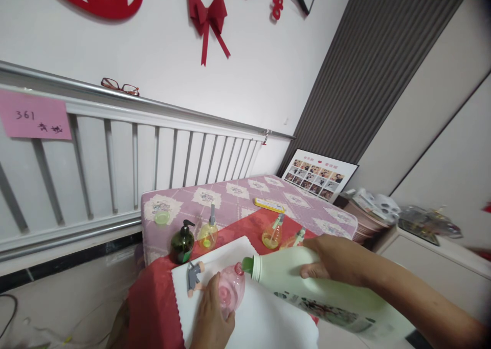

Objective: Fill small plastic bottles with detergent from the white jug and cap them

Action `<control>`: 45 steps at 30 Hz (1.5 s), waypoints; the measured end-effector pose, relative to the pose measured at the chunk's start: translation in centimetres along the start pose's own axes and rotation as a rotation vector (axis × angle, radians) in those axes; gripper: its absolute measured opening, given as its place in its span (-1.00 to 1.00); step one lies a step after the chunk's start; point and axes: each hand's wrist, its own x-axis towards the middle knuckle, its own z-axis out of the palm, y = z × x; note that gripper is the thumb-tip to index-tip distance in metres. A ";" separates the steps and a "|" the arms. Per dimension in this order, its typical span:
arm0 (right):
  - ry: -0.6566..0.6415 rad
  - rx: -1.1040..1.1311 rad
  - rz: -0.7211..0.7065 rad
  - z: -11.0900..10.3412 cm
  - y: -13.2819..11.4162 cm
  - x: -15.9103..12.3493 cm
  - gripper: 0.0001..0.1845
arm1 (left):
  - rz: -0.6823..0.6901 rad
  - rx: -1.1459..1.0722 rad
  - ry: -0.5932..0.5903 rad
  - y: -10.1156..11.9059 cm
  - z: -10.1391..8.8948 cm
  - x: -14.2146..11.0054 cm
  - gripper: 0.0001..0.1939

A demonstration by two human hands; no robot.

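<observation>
My left hand (216,308) is closed around a clear pink bottle (231,287) above the white mat (268,318). My right hand (326,259) grips a big pale green jug (303,285), tipped almost on its side. Its green spout (247,264) meets the mouth of the pink bottle; I cannot make out any liquid passing between them. Left of my left hand, a grey and peach-coloured shape (195,277) shows on the mat, its kind unclear. Beyond the mat are a dark green pump bottle (182,244) and a clear bottle with yellow liquid (207,235).
Two more clear bottles, one with yellow liquid (271,236), another (294,240) partly hidden by the jug, stand on the red cloth (153,298). A pale green cap (162,217) and a yellow-edged box (269,204) lie on the patterned tablecloth (238,190). A radiator (164,154) runs behind.
</observation>
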 end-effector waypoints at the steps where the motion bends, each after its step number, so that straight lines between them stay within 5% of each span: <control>1: -0.002 0.003 0.000 0.0 0.0 0.1 -0.58 | 0.000 0.003 -0.003 0.0 0.0 0.0 -0.13; 45: 0.010 -0.004 -0.020 0.0 0.1 -0.1 -0.59 | 0.002 -0.013 0.031 -0.2 0.1 -0.1 -0.14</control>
